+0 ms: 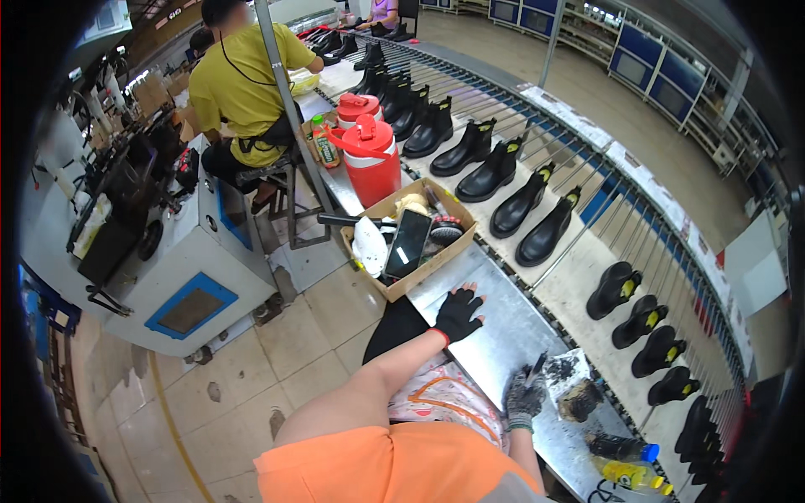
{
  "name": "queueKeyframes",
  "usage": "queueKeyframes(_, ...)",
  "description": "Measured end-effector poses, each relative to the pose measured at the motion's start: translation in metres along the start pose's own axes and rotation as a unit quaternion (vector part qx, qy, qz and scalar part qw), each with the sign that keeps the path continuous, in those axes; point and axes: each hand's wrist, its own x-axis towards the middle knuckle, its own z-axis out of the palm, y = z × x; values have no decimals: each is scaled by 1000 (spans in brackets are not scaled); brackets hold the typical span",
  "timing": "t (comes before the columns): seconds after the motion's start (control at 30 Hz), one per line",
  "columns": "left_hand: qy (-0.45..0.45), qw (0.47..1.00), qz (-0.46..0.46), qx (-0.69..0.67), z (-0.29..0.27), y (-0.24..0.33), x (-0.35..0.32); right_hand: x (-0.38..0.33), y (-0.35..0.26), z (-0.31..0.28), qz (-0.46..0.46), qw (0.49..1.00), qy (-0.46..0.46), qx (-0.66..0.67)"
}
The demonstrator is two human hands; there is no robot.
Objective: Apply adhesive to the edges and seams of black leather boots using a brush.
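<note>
Left hand [459,316] sits open on the metal tabletop [499,337], while the right hand [524,398] seems to have its grip closed on a thin dark tool [539,364] beside the blackened sheet [570,365], so kinda loose fingers could drop it.

The person's left hand [459,317], in a black fingerless glove with a thin red edge at the wrist, lies palm down, bare fingertips spread forward. The bare left forearm [394,369] stretches out ahead. The right hand [524,396], in a stained grey knit glove, sits nearer the body, its grip unclear from where I stand.
</note>
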Motion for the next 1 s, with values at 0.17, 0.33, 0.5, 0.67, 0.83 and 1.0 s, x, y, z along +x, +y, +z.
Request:
queueKeyframes(0.17,-135,989,-63,11,-23,16,22,0,0,3,-15,998,22,49)
queueKeyframes(0.33,-456,869,189,38,-130,73,58,-5,-11,-12,-25,999,11,36)
queueKeyframes(0.5,-235,758,423,-437,-295,148,61,-1,45,51,-119,977,80,-160)
queueKeyframes(0.67,-269,600,-83,-749,-297,153,43,-2,-8,-17,10,1000,8,9)
queueKeyframes(0.83,-530,844,57,-54,-194,126,70,-1,-25,-19,-15,1000,2,20)
queueKeyframes(1.0,-181,869,325,-325,-305,120,54,0,-3,-7,-29,995,47,86)
